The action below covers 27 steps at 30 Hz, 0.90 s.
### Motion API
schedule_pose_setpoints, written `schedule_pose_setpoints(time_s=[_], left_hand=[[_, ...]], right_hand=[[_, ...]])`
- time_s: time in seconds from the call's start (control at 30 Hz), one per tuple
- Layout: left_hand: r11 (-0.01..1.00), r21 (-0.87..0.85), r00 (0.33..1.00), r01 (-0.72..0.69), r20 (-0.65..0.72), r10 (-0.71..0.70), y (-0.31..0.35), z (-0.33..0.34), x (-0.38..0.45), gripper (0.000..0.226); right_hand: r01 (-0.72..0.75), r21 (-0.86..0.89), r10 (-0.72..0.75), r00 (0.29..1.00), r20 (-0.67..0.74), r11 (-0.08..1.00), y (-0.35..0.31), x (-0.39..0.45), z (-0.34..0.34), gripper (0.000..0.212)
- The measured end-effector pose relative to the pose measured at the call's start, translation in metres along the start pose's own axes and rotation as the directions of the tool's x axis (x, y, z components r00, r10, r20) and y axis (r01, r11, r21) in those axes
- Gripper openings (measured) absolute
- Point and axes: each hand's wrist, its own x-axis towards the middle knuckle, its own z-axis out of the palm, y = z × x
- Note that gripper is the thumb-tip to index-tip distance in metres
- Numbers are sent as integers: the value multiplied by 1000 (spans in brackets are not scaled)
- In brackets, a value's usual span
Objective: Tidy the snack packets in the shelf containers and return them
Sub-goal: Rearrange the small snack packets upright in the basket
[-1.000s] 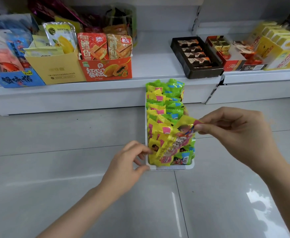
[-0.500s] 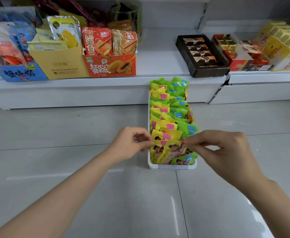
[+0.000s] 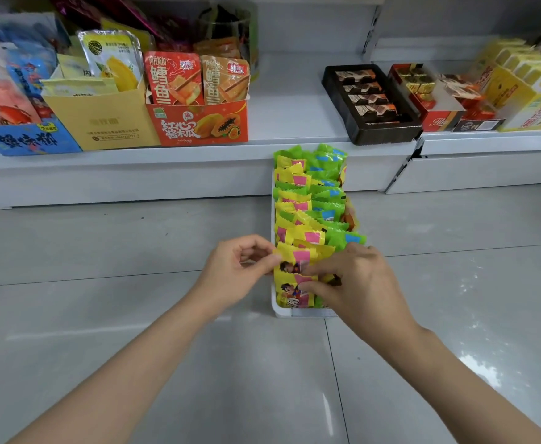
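Note:
A long white tray (image 3: 282,310) lies on the grey floor in front of the low shelf. It holds rows of yellow snack packets (image 3: 294,203) on its left side and green ones (image 3: 326,190) on its right. My left hand (image 3: 235,267) pinches the left edge of a yellow packet (image 3: 294,256) near the tray's front end. My right hand (image 3: 355,283) reaches over the front packets, its fingers curled on them. The tray's front right corner is hidden under that hand.
A white shelf (image 3: 294,123) runs across the back. On it stand a blue box (image 3: 28,139), a yellow carton (image 3: 102,123), an orange papaya box (image 3: 201,126), a black chocolate tray (image 3: 371,104), red boxes (image 3: 435,104) and yellow boxes (image 3: 525,91). Grey floor tiles (image 3: 102,251) surround the tray.
My right hand has brought a lifted yellow packet down into the tray's front end and now rests over the front packets. My left hand moved up to the tray's left edge.

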Motion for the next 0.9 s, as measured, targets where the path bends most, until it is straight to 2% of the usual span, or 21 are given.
schedule_pose_setpoints(time_s=[0.07, 0.13, 0.23, 0.3, 0.33, 0.4, 0.5, 0.57, 0.63, 0.7, 0.77, 0.83, 0.9], left_hand=[[995, -96, 998, -31, -64, 25, 21, -4, 4, 14], [977, -199, 997, -71, -46, 63, 49, -10, 9, 6], [965, -222, 990, -137, -9, 138, 87, -9, 18, 8], [962, -217, 985, -165, -79, 151, 103, -5, 25, 8], [959, -236, 983, -159, -125, 132, 109, -3, 28, 9], [952, -278, 982, -127, -172, 81, 113, 2, 31, 6], [977, -196, 985, -88, -163, 56, 104, 11, 23, 17], [990, -89, 987, -106, -131, 94, 97, 14, 10, 21], [995, -69, 997, -78, -33, 75, 92, 18, -5, 25], [983, -180, 995, 24, 95, -7, 92, 25, -15, 46], [939, -320, 984, 123, 164, -73, 95, 33, -18, 55], [904, -401, 985, 150, 142, -100, 100, 35, -15, 43], [872, -459, 986, 168, 92, -142, 99, 29, -12, 29]], right_hand=[[-152, 194, 165, 985, -51, 969, 3, 1, -13, 28], [-214, 318, 262, 958, -116, 923, 7, 6, -22, 37], [-243, 498, 280, 960, 1, 832, 4, 14, -29, 49], [-236, 618, 243, 967, 75, 750, -4, 18, -25, 36], [-239, 701, 243, 965, 96, 672, -10, 19, -23, 28], [-265, 817, 316, 943, 108, 512, -19, 22, -23, 21], [-305, 845, 471, 879, 73, 440, -21, 28, -30, 10], [-310, 841, 539, 842, 27, 443, -19, 32, -37, 8], [-288, 822, 568, 821, -52, 491, -18, 33, -41, 12], [-255, 750, 506, 854, -122, 611, -22, 31, -40, 16], [-212, 624, 358, 927, -116, 752, -31, 29, -35, 17], [-152, 533, 221, 973, -66, 832, -39, 27, -29, 20], [-166, 577, 211, 977, -11, 800, -40, 26, -29, 24]])
